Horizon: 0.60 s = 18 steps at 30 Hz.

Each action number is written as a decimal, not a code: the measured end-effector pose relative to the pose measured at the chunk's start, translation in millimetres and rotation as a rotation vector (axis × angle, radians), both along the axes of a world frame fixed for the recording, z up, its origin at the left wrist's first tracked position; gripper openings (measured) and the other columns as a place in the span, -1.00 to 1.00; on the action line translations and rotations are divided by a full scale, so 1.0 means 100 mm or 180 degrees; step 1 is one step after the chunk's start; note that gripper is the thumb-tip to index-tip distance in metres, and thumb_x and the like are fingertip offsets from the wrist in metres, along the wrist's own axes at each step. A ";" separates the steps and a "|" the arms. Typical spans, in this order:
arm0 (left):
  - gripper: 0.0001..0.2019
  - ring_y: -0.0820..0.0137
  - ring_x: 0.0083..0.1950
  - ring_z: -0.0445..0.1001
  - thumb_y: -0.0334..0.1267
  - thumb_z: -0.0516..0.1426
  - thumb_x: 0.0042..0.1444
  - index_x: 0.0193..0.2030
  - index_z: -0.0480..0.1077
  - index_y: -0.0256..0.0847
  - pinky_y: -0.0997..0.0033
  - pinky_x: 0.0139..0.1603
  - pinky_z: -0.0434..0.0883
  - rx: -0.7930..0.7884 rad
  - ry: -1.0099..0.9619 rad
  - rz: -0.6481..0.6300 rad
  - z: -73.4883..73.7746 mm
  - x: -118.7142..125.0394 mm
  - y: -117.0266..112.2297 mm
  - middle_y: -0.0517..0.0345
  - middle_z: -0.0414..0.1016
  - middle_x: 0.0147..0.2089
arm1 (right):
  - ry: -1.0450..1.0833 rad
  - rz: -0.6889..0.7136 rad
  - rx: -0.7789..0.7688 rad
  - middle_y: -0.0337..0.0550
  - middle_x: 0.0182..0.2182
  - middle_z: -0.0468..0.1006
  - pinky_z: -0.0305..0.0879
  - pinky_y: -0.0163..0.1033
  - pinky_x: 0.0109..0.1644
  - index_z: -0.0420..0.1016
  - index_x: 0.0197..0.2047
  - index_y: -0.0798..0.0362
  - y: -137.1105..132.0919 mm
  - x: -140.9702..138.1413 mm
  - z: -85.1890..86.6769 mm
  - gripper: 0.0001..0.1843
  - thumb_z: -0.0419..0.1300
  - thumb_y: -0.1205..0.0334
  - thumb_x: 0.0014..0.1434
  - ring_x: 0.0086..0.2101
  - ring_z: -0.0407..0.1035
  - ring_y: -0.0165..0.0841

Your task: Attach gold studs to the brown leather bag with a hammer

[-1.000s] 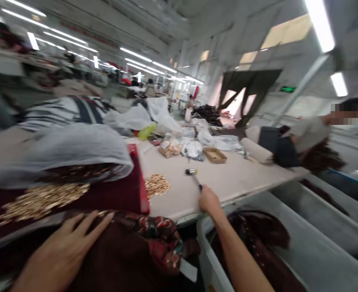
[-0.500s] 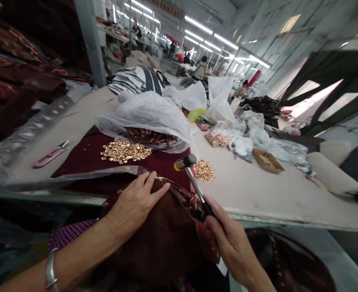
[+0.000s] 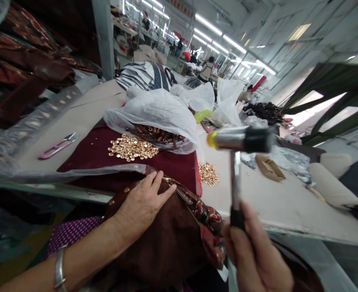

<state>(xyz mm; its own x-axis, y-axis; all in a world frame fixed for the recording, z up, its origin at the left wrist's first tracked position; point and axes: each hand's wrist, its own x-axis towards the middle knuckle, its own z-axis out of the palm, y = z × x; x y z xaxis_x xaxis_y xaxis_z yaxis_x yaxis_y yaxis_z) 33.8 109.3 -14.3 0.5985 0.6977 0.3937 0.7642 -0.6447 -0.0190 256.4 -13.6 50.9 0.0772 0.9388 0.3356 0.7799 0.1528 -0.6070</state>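
My left hand point(image 3: 140, 205) lies flat, fingers spread, on a dark brown garment point(image 3: 163, 243) with a patterned red lining, at the table's near edge. My right hand point(image 3: 254, 255) is closed round the black grip of a small hammer point(image 3: 238, 142), held upright with its metal head raised above the table. Beyond my left hand a pile of gold buttons point(image 3: 132, 147) rests on a maroon cloth point(image 3: 106, 156). A smaller heap of gold buttons point(image 3: 208, 173) sits on the bare tabletop to the right.
A beige work table point(image 3: 273, 202) carries white plastic bags point(image 3: 157, 111), pink snips point(image 3: 57, 147), a small cardboard box point(image 3: 268, 167) and striped fabric point(image 3: 148, 77). Dark red garments hang at the left. Other people work at distant tables.
My right hand has lifted the hammer from a low slant over the garment to upright and raised. My left hand stays flat on the brown garment.
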 end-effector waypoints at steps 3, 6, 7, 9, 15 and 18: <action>-0.54 -0.01 0.21 0.43 -0.45 0.21 0.15 0.18 0.45 -0.01 0.08 0.15 0.49 -0.0045 -0.0063 -0.0033 0.03 -0.01 0.00 -0.31 0.39 0.22 | -0.0317 0.0764 -0.0495 -0.12 0.20 0.45 0.35 -0.08 0.25 0.25 0.37 -0.05 0.11 -0.10 -0.28 -0.46 -0.01 0.32 0.36 0.18 0.36 -0.19; -0.52 -0.01 0.19 0.44 -0.48 0.21 0.13 0.18 0.45 0.01 0.10 0.09 0.52 0.0136 -0.0091 0.0015 0.02 -0.04 0.00 -0.32 0.39 0.22 | -0.0229 0.0584 -0.0817 -0.10 0.22 0.43 0.36 -0.13 0.22 0.21 0.40 -0.03 0.17 -0.06 -0.35 -0.47 -0.05 0.24 0.39 0.18 0.36 -0.23; -0.50 -0.02 0.18 0.44 -0.51 0.20 0.12 0.18 0.45 0.02 0.09 0.07 0.53 0.0227 -0.0075 0.0028 0.01 -0.04 0.00 -0.32 0.39 0.22 | -0.0164 0.0383 -0.0811 -0.10 0.20 0.45 0.38 -0.15 0.20 0.20 0.40 -0.04 0.16 0.01 -0.33 -0.47 -0.05 0.17 0.40 0.17 0.37 -0.24; -0.47 -0.01 0.17 0.46 -0.55 0.17 0.12 0.17 0.45 0.04 0.11 0.02 0.55 0.0347 -0.0026 0.0046 -0.01 -0.05 0.00 -0.32 0.40 0.22 | -0.0114 -0.0162 -0.0733 -0.10 0.07 0.56 0.45 -0.18 0.10 0.19 0.40 -0.06 0.14 0.26 -0.25 -0.44 -0.04 0.03 0.40 0.05 0.48 -0.24; -0.47 0.09 0.16 0.46 -0.60 0.08 0.12 0.21 0.43 -0.16 0.17 0.09 0.52 0.0397 -0.0046 -0.0060 0.13 -0.09 0.00 -0.27 0.39 0.25 | -0.0778 -0.1888 -0.0834 -0.08 -0.29 0.64 0.46 -0.05 -0.09 0.23 0.38 0.00 0.33 1.43 -0.30 -0.30 -0.08 -0.11 0.26 -0.25 0.55 -0.11; -0.47 0.10 0.21 0.39 -0.54 0.02 0.16 0.27 0.33 -0.19 0.08 0.11 0.47 0.0435 -0.0206 0.0004 0.26 -0.32 0.06 -0.18 0.32 0.31 | -0.1043 -0.2165 -0.0983 0.12 -0.22 0.63 0.42 0.11 -0.05 0.25 0.35 0.14 0.45 1.89 -0.39 -0.26 -0.12 -0.05 0.22 -0.19 0.54 0.06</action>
